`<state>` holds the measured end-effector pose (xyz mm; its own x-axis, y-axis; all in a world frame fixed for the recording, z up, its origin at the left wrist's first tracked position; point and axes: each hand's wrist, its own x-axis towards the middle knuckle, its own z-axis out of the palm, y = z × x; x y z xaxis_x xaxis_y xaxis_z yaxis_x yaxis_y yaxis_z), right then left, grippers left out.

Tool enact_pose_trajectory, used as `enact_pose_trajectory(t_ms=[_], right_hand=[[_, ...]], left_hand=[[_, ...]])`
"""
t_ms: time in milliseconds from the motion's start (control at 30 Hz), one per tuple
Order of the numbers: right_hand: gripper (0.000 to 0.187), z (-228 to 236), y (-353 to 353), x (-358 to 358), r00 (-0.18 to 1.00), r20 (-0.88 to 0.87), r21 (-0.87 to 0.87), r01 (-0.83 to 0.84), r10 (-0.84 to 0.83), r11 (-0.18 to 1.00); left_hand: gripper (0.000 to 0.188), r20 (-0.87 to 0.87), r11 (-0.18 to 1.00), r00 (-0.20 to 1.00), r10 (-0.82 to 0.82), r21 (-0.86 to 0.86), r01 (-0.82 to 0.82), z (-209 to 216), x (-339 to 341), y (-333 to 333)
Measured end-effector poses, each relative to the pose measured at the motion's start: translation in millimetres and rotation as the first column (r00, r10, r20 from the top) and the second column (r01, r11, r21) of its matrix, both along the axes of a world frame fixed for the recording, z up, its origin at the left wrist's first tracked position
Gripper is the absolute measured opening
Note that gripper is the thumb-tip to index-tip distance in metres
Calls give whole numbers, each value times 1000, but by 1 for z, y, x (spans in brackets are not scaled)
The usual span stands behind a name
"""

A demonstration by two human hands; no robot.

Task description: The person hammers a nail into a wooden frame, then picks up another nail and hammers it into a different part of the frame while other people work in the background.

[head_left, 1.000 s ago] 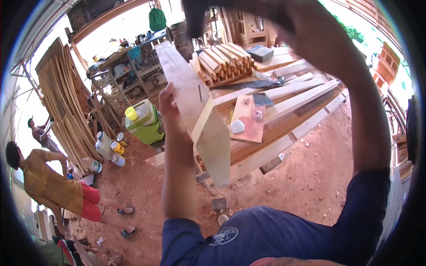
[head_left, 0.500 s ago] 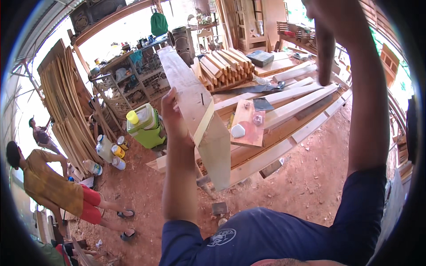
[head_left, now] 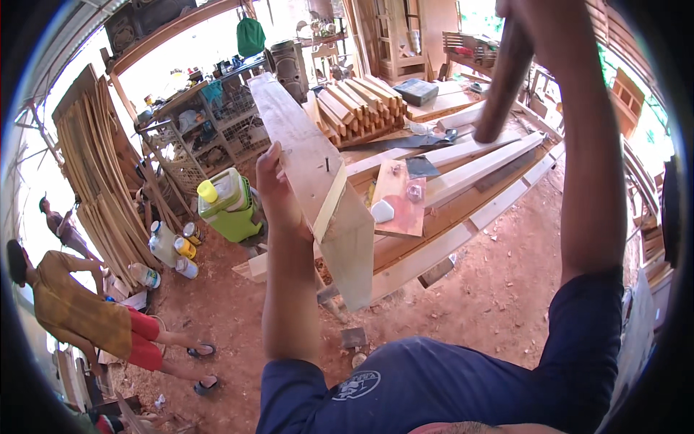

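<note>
My left hand (head_left: 278,192) is closed round the left edge of a long pale wooden board (head_left: 293,137), which stands tilted up before me. A dark nail (head_left: 327,165) sticks out of the board's face, its shank partly showing. Just below the nail, a thin yellowish wood strip (head_left: 330,205) lies slantwise across the board. My right hand (head_left: 531,18) is raised at the top edge of the picture, closed round a thick brown wooden tool handle (head_left: 504,90). The handle slants down to the left, and the tool's other end is out of view.
Behind the board, a workbench carries stacked wood pieces (head_left: 354,108), a handsaw (head_left: 405,139) and a reddish wood block (head_left: 401,199). A green container (head_left: 231,210) and several jugs stand at left. A person in a yellow-brown shirt (head_left: 79,296) is at far left, another person (head_left: 61,224) beyond.
The wooden handle has swung so its lower end points further left, over the workbench. My left hand keeps its hold on the board. The whole view has shifted slightly.
</note>
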<state>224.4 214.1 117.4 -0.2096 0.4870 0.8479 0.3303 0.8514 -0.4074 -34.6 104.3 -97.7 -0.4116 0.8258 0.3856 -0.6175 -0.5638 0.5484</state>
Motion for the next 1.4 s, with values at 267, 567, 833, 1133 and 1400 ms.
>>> enact_pose_trajectory(t_ms=[267,567,833,1133,1400], right_hand=[[21,-9,-15,15,927,374,202,-78,-3,976],[17,-59,34,-11,771,566,687,-245,-292,684],[33,-5,-8,-21,986,30,-129,-160,165,979],[21,-25,-34,-6,980,193,305,-98,40,947],[28,-59,-21,-7,661,715,354,-61,-228,933]], left_hand=[[60,-30,999,998,-51,1,51,5,5,1],[54,-127,964,964,234,-97,-247,2,6,-6],[56,47,996,995,-88,32,87,3,7,-4],[56,119,977,971,-205,92,195,7,8,-5],[51,79,997,995,-66,45,63,1,0,0]])
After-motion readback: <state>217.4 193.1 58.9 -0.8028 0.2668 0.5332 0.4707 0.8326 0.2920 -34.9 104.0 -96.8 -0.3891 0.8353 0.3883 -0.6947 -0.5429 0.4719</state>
